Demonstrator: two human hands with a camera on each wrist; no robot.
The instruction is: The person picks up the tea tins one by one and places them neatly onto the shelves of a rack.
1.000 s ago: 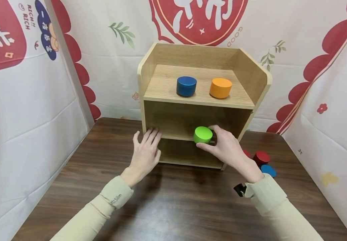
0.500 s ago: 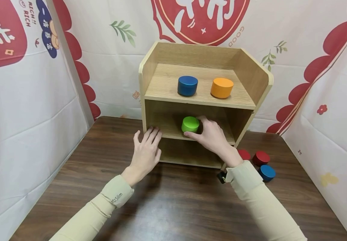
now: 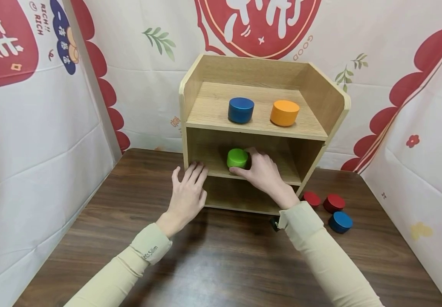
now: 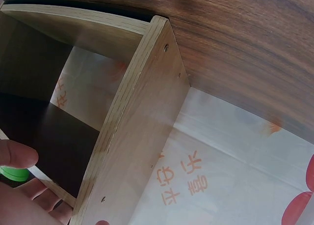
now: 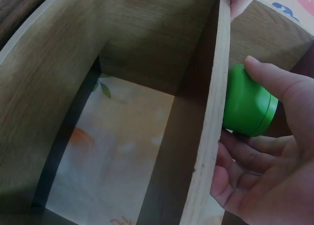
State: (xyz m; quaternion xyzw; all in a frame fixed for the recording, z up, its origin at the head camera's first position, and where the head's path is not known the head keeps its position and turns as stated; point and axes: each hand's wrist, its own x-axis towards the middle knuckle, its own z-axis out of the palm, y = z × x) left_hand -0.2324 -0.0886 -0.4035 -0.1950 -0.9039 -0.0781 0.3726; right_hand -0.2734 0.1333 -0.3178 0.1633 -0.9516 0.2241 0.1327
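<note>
A bright green round tin (image 3: 237, 157) sits inside the middle compartment of a wooden shelf unit (image 3: 244, 133), close to the middle board's front edge. Thumb and fingers of my right hand (image 3: 263, 171) hold it from the right. The right wrist view shows the green tin (image 5: 248, 102) with a lid seam, its base at the board. My left hand (image 3: 186, 192) rests at the unit's left front with extended fingers over the middle board. Its thumb (image 4: 18, 154) lies in front of the lower compartment in the left wrist view.
On the top shelf stand a blue tin (image 3: 241, 110) and an orange tin (image 3: 284, 113). Two red tins (image 3: 311, 199) and another blue tin (image 3: 340, 222) are on the dark wooden table (image 3: 221, 264), right of the unit. Printed white cloth (image 3: 140, 85) hangs around the table.
My right hand has carried the green tin left and inward from before the unit into the middle compartment. The left hand stays at the unit's left front.
</note>
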